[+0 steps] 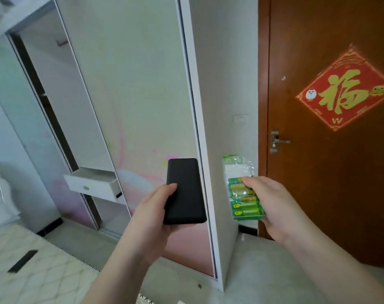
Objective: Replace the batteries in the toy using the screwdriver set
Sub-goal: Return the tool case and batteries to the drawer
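The left hand (152, 207) gripped a flat black case (185, 190) by its lower end, thumb laid along the near edge and fingers curled beneath, so that most of the case stood up and away from the palm. Whether this case held the screwdriver set could not be told; it was closed and unmarked. Level with it, and well apart to the right, the right hand (272, 201) pinched a green battery pack (244, 195), thumb on top and fingers under, with the torn clear wrapper (239, 165) sticking up beyond the thumb. Several cells lay side by side inside the pack, apparently unused. Below and left of the left hand lay a pale quilted bed (44, 270) with a small dark object (23, 261) on it, too blurred to name. Beyond the case stood a wardrobe (129, 95) with sliding doors, and to the left of the grip a white drawer (92, 184) hung pulled out. Beyond the right hand was a brown door (329, 172) bearing a red paper decoration (344, 91). No toy showed anywhere, nor any bare screwdriver. By appearances the task stood at its very start: supplies were in hand, while finding the toy, unscrewing its cover, swapping cells and closing it all remained.
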The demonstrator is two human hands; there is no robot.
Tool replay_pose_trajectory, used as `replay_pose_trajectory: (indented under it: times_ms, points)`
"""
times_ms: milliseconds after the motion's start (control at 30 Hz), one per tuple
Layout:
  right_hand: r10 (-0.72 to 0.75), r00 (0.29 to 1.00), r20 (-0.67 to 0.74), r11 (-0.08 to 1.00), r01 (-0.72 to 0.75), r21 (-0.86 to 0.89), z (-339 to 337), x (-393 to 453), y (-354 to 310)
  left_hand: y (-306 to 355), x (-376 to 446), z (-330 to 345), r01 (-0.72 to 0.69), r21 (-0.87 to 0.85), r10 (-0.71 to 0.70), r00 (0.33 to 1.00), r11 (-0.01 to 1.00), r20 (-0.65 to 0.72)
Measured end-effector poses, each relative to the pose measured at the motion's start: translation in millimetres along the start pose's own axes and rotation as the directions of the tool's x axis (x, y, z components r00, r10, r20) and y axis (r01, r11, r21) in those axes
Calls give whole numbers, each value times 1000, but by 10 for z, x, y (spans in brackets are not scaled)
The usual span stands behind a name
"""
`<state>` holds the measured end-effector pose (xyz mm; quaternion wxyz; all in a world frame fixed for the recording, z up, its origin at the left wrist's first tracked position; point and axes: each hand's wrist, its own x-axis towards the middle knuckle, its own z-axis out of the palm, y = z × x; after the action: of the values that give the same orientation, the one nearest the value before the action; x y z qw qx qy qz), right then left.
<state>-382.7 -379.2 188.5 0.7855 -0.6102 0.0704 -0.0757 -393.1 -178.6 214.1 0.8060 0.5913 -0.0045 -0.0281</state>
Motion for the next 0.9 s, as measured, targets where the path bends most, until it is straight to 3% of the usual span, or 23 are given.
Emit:
replay_pose_trajectory:
  times_ms: [567, 900]
  points:
    - [69, 984, 167, 995, -56, -87, 1242, 1885, 630, -83, 1753, -1071, -18, -97, -7, 967, 995, -255]
    - [83, 961, 262, 996, -70, -61, 1920, 2866, 949, -92, 2716, -1531, -5, -47, -12, 938, 999, -347]
